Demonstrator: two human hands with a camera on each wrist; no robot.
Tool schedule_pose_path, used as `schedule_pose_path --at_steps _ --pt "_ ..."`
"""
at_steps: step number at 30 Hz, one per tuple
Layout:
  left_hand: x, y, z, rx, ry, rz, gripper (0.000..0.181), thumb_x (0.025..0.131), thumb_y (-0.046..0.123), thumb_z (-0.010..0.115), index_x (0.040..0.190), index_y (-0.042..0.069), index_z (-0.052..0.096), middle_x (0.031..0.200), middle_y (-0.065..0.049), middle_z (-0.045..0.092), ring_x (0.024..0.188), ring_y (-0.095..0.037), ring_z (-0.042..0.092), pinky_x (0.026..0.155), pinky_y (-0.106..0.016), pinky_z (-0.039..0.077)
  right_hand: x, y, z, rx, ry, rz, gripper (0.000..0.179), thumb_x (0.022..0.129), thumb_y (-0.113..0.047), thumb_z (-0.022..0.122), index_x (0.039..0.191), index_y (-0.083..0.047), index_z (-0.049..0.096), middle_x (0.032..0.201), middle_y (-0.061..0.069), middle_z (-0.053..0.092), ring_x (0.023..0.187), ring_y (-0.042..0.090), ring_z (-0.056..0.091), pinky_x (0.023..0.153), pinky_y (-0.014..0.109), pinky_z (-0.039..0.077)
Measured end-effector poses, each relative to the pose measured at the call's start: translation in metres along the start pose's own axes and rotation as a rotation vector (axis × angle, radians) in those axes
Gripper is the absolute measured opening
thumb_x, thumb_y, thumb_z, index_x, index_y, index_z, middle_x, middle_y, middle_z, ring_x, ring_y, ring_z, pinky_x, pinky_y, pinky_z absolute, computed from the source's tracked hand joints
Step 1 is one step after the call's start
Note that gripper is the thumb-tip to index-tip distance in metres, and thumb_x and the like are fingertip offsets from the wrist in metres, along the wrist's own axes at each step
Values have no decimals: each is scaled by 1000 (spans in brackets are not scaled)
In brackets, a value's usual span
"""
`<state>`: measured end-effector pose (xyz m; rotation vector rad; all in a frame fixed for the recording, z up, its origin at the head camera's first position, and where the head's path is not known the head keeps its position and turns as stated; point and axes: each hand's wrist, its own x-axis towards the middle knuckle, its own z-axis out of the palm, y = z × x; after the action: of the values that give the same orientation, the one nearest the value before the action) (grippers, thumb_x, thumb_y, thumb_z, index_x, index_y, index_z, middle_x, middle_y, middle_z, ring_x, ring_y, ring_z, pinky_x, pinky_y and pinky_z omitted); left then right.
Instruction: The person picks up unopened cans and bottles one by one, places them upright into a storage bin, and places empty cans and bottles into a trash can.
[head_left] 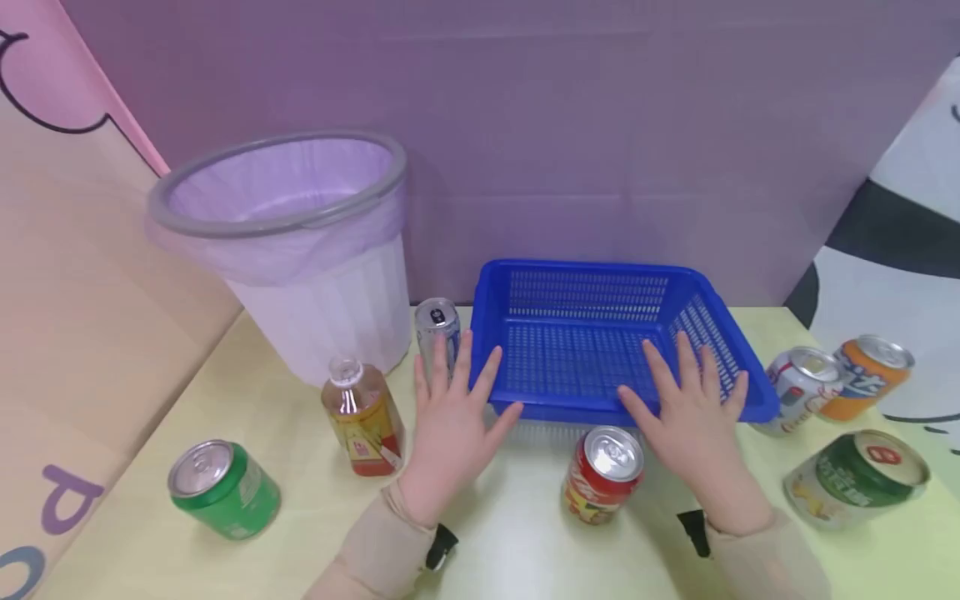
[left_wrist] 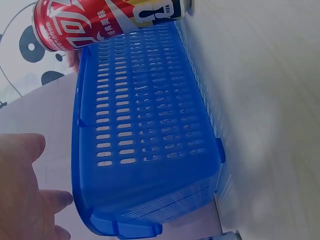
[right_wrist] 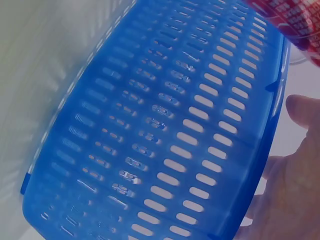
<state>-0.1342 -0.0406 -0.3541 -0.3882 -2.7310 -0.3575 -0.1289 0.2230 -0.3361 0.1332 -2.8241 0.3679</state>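
A blue plastic basket (head_left: 573, 358) with slotted walls stands in front of both hands. My left hand (head_left: 450, 437), fingers spread, is near its front left corner. Above its front right edge, my right hand (head_left: 697, 433) also has its fingers spread. Both hands hold nothing; whether any fingertip touches the rim, I cannot tell. Between the hands stands a red soda can (head_left: 603, 475), close to the basket's front wall. The left wrist view shows this can (left_wrist: 105, 20) against the slotted side. A silver can (head_left: 437, 329) stands behind my left fingers, partly hidden.
A white bin (head_left: 337, 300) with a purple liner stands at the back left. Left of my hand are a bottle of amber drink (head_left: 365, 421) and a green can (head_left: 225, 489). To the right stand a white can (head_left: 798, 392), an orange can (head_left: 870, 375) and a green-and-white can (head_left: 855, 479).
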Motion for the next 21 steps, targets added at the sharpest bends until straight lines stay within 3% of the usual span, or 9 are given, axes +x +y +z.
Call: schedule_pose_path --at_steps 7,10,14,18,21 --pt "-3 2 -4 4 11 55 65 93 57 44 147 21 35 157 -12 16 144 -41 7 112 -61 6 -1 2 0 6 53 -59 67 94 -53 45 146 -13 32 155 25 13 138 52 10 104 71 -3" --pt "-5 1 -4 -18 67 112 61 93 52 47 143 17 42 155 -13 24 143 -42 16 112 -60 13 -2 3 1 54 172 -119 60 93 -43 53 139 -7 43 147 27 31 131 52 29 104 69 13" --pt "-5 -1 -2 -72 209 215 53 91 43 54 132 10 54 147 -16 40 136 -40 34 109 -56 26 -1 5 3 153 402 -263 46 90 -32 56 120 3 58 124 28 57 108 49 53 91 61 38" --pt "-4 -2 0 -117 298 302 43 89 36 58 122 8 60 137 -16 51 127 -36 46 103 -51 37 -1 8 6 217 537 -379 44 91 -35 50 106 4 65 102 22 67 92 41 62 80 51 46" --pt "-2 -1 3 -135 295 349 39 89 33 59 119 9 63 133 -13 56 124 -32 50 101 -48 40 -3 10 8 241 570 -432 40 91 -33 50 96 2 68 90 17 70 82 35 65 73 43 48"
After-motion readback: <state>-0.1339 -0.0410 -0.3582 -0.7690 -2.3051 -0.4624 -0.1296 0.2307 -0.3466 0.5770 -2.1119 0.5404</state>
